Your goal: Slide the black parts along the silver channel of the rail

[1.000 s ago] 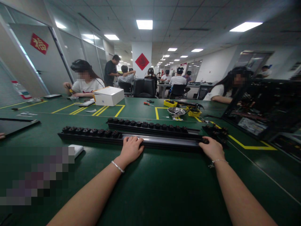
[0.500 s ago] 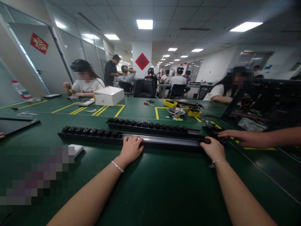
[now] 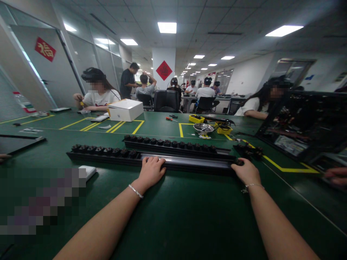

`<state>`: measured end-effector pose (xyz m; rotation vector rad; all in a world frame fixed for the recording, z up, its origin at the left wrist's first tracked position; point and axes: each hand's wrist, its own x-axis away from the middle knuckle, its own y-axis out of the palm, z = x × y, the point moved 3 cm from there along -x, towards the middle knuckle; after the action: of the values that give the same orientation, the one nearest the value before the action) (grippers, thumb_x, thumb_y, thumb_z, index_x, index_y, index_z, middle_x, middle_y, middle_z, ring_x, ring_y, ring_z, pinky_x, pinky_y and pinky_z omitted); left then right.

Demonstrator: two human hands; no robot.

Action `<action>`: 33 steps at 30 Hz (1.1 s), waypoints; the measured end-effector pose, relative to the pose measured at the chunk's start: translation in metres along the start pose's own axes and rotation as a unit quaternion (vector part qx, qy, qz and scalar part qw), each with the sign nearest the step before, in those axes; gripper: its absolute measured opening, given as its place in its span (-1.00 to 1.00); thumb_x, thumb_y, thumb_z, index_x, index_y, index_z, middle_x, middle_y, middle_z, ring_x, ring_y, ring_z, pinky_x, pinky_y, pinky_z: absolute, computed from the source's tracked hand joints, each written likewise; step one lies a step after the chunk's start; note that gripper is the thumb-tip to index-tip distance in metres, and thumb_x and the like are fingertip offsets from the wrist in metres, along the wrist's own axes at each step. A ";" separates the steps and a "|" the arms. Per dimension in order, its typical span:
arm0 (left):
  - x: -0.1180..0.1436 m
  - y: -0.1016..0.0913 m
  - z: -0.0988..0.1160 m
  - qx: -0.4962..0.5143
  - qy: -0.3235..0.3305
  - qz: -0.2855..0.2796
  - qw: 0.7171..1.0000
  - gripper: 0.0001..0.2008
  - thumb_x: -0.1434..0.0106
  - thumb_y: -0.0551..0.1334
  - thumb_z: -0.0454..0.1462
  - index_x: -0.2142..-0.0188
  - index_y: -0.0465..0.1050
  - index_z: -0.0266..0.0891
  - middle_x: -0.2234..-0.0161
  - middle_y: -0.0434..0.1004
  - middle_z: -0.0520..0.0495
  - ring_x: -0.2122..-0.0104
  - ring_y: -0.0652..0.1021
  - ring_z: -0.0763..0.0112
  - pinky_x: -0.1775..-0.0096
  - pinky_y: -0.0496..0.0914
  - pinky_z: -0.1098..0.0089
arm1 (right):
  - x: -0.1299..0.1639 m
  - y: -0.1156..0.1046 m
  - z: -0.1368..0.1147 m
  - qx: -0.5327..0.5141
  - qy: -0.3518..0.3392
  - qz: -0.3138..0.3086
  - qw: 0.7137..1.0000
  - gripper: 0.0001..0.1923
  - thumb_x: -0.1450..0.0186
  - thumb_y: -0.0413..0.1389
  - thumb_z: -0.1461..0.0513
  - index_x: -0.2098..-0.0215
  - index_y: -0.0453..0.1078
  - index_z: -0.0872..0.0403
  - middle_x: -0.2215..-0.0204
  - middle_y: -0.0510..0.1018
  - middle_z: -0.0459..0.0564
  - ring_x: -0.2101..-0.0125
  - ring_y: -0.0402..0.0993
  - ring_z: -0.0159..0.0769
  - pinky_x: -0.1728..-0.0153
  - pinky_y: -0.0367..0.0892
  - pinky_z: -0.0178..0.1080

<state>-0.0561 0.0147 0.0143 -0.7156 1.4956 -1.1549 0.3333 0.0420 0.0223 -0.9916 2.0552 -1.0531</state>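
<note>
In front of me lies a long black rail [image 3: 187,167], with several round black socket modules [image 3: 107,152] along its left half and a bare channel on the right. My left hand [image 3: 152,170] grips the near edge at its middle, fingers bent over into the channel. At the rail's right end my right hand [image 3: 248,170] pinches a small black piece [image 3: 240,162], seemingly another socket module, mostly hidden by the fingers. A second black rail [image 3: 173,145] with a row of modules lies just behind. More loose black modules [image 3: 251,151] sit beyond my right hand.
A metal bowl [image 3: 203,129], yellow bins [image 3: 196,118] and a screwdriver [image 3: 170,119] lie farther back. An open black computer case [image 3: 300,122] stands right, near another person's hand [image 3: 336,176]. A white box [image 3: 126,110] stands back left. Co-workers sit across the table.
The other person's hand at the right has drawn back from the loose black modules to the frame's right edge. My two hands and both rails have stayed in place.
</note>
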 end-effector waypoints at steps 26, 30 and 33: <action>0.001 -0.001 0.000 0.007 -0.011 -0.011 1.000 -0.74 -0.24 0.10 -0.15 0.08 0.37 -0.09 0.19 0.45 -0.08 0.12 0.40 0.20 0.02 0.10 0.13 | -0.011 -0.002 0.012 -0.028 0.024 0.013 0.999 -0.47 0.00 0.06 0.15 0.04 0.40 0.08 0.14 0.51 0.14 0.22 0.44 -0.07 0.21 0.34 -0.10; 0.000 -0.001 0.000 0.006 -0.012 -0.013 1.000 -0.74 -0.24 0.10 -0.15 0.08 0.36 -0.08 0.18 0.45 -0.08 0.11 0.39 0.20 0.01 0.09 0.13 | -0.010 -0.003 0.011 -0.029 0.027 0.009 0.999 -0.46 0.00 0.06 0.16 0.02 0.40 0.05 0.12 0.50 0.11 0.20 0.43 -0.06 0.18 0.33 -0.09; 0.000 -0.001 0.000 0.005 -0.011 -0.012 1.000 -0.74 -0.25 0.10 -0.15 0.08 0.36 -0.09 0.18 0.45 -0.08 0.11 0.40 0.19 0.01 0.09 0.12 | -0.010 -0.004 0.012 -0.033 0.024 0.011 0.999 -0.46 0.00 0.06 0.17 0.02 0.40 0.05 0.13 0.50 0.11 0.23 0.44 -0.08 0.21 0.34 -0.10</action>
<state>-0.0560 0.0143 0.0148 -0.7378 1.4653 -1.1685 0.3488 0.0443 0.0215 -0.9837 2.1477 -1.0134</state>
